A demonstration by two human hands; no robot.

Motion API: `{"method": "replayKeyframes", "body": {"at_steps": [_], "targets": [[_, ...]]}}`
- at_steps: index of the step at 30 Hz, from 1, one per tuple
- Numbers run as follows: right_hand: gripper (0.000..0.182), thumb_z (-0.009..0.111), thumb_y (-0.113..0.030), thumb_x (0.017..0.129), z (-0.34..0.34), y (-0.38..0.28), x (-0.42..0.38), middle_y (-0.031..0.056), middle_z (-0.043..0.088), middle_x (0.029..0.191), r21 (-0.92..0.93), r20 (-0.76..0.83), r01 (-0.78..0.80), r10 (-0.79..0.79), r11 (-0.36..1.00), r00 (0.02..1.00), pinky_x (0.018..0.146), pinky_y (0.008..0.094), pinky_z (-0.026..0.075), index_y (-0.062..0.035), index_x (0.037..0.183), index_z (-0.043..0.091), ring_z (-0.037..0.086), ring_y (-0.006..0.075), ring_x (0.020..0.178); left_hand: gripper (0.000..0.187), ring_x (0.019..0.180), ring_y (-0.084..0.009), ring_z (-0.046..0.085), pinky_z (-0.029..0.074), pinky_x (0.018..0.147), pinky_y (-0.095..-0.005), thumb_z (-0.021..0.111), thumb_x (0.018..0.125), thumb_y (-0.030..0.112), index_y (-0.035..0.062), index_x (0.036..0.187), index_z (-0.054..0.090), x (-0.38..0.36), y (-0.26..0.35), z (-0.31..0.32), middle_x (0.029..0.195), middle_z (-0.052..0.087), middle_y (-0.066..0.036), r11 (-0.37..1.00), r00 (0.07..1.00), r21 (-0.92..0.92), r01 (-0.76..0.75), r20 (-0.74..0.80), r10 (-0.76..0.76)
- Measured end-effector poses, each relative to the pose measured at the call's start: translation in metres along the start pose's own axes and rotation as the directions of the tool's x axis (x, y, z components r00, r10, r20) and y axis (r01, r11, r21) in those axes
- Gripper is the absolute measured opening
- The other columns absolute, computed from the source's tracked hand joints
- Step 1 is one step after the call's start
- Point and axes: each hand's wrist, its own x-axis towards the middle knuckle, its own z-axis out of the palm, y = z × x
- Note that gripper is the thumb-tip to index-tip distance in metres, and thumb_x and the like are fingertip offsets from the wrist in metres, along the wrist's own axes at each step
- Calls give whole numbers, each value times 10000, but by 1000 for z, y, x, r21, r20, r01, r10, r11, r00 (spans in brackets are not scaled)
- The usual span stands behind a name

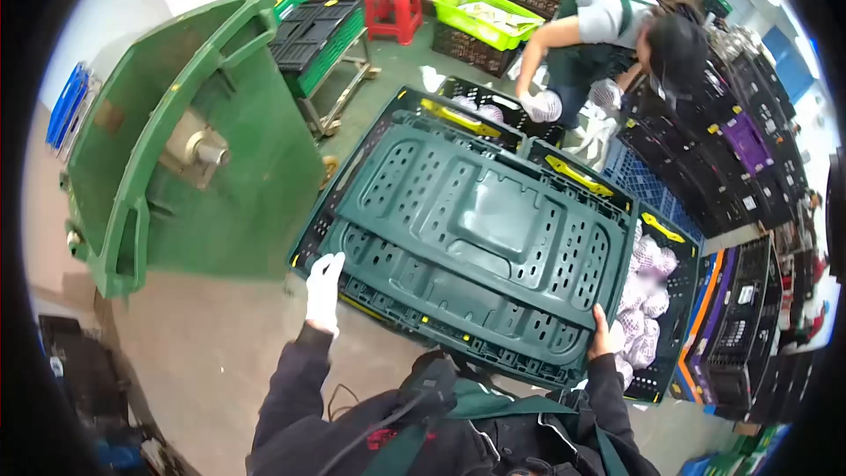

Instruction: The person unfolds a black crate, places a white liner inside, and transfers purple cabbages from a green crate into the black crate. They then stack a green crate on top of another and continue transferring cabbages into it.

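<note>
Foreground: the left hand (324,293), in a white glove, has its fingers extended and unclenched beside the near left corner of the folded crates (467,220); whether the fingertips touch cannot be told. The right hand (603,337), ungloved, grasps their near right corner, a digit lying over the edge; its other fingers are partly hidden. The folded crates are flat, rigid, dark green plastic panels, overlapping and slightly offset, with rows of rounded perforations, raised ribs and a smooth recessed rectangle. They rest across black crates (401,106) with perforated walls and glossy yellow handles. Right: purplish-white, rounded produce in net wrapping (648,300) fills an open black crate. Left: a large green bin (256,194), smooth-walled and thick-rimmed, lies tilted. Beyond: a co-worker (608,26) bends forward, holding netted produce (545,106). Background: a lime-green basket (489,22) and a red stool (392,13).
</note>
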Motion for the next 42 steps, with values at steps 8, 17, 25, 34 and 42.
{"method": "replayKeyframes", "body": {"at_steps": [8,17,25,34,42], "targets": [[480,602,-399,805,-22,36,25,47,592,1098,107,247,-217,185,970,951,877,331,429,-60,1140,549,547,179,982,355,989,-190,530,433,863,-315,530,885,318,39,1104,553,150,-14,-23,1083,569,-91,983,982,-67,169,-77,-174],[575,610,-340,826,-27,36,28,49,530,1172,99,341,-143,101,985,934,898,290,401,-50,1284,417,505,143,1032,472,1006,-264,540,424,891,-395,447,897,404,50,1205,493,226,-116,24,1153,556,-132,688,580,-187,701,711,-397],[586,547,-513,822,-18,42,45,72,603,1115,187,176,-282,250,941,952,891,325,433,-58,1190,539,565,185,987,464,1004,-266,537,421,887,-389,468,892,393,33,1183,504,222,-106,14,1122,565,-137,696,605,-161,699,653,-456],[501,538,-435,852,-18,35,32,76,619,1076,219,249,-279,222,935,942,822,303,473,-43,1163,540,601,162,904,457,1003,-268,533,418,882,-382,492,886,381,14,1158,515,189,-93,-37,1086,575,-142,718,685,-171,675,507,-523],[455,527,-414,860,49,18,13,62,630,1020,128,376,-355,286,926,881,760,284,486,-61,1146,552,603,151,840,452,1001,-269,530,415,877,-376,514,880,370,-2,1136,525,159,-97,-135,1055,584,-147,738,745,-119,664,187,-640]]}}
